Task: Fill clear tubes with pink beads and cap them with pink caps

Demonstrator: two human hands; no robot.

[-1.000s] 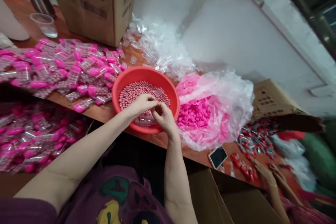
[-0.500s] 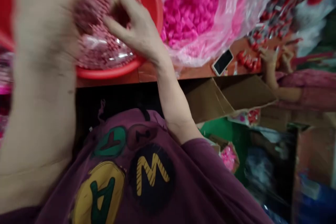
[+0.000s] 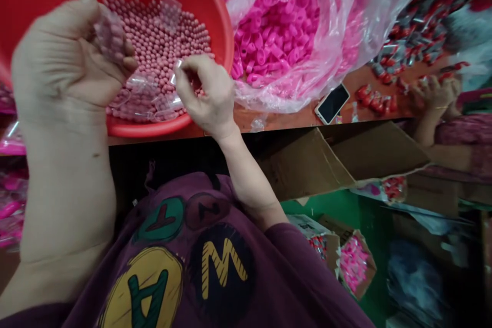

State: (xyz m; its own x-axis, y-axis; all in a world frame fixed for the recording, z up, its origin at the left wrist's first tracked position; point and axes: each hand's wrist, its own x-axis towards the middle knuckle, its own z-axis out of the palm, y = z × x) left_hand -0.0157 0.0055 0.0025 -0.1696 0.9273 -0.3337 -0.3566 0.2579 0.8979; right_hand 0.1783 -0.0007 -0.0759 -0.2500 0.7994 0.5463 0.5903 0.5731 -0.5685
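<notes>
My left hand (image 3: 73, 51) is raised over the left side of a red basin (image 3: 225, 20), palm turned up. Its curled fingers hold a small clear bag of pink beads (image 3: 111, 36). Many loose round pink beads (image 3: 154, 36) fill the bottom of the basin. Among them lie several clear packets (image 3: 140, 89). At the basin's front right rim, my right hand (image 3: 211, 95) is closed in a pinch. A shiny bit of clear plastic (image 3: 177, 69) shows at its fingertips; the rest of it is hidden.
Right of the basin lies a large clear plastic bag (image 3: 346, 46) with bright pink plastic pieces (image 3: 277, 36). A phone (image 3: 332, 104) rests at the table edge. Below stands an open cardboard box (image 3: 307, 164). Another person's hands (image 3: 438, 95) are by red packets (image 3: 376, 100) at far right.
My right hand has moved down and right, from over the beads to the basin's rim. My left hand has turned, and the bag of beads in it now shows clearly.
</notes>
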